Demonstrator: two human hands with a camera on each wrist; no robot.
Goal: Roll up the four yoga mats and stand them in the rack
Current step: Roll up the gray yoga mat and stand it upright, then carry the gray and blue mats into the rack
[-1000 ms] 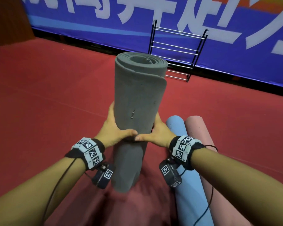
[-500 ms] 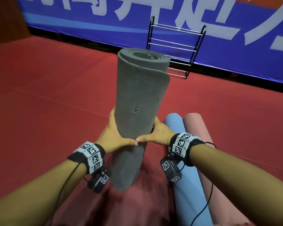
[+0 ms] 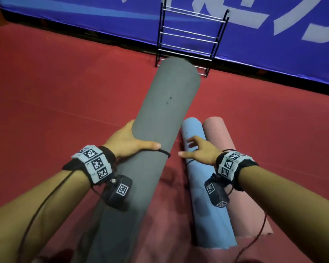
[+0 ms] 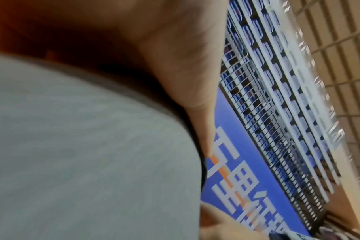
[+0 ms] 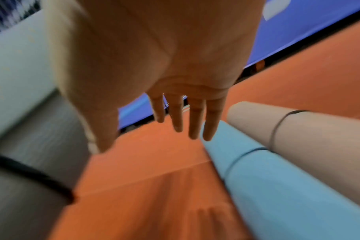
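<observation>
Left hand (image 3: 130, 143): grips grey mat (image 3: 160, 118), tilted toward rack (image 3: 190, 37).
Right hand (image 3: 199, 150): fingers spread, holding nothing, over blue mat (image 3: 209, 196).
Floor (image 3: 55, 82): bare red up to rack.
Banner (image 3: 273, 54): white characters, cut off, unreadable.

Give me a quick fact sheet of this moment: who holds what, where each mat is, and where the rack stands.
Left hand: grips the rolled grey mat, thumb across its front
Right hand: holds nothing, fingers spread above the blue mat
Grey mat: tilted, bound by a black band
Blue mat: rolled, lying on the red floor
Pink mat: rolled, lying right beside the blue mat
Rack: metal, against the blue banner, no mats seen in it
Fourth mat: not identifiable
</observation>
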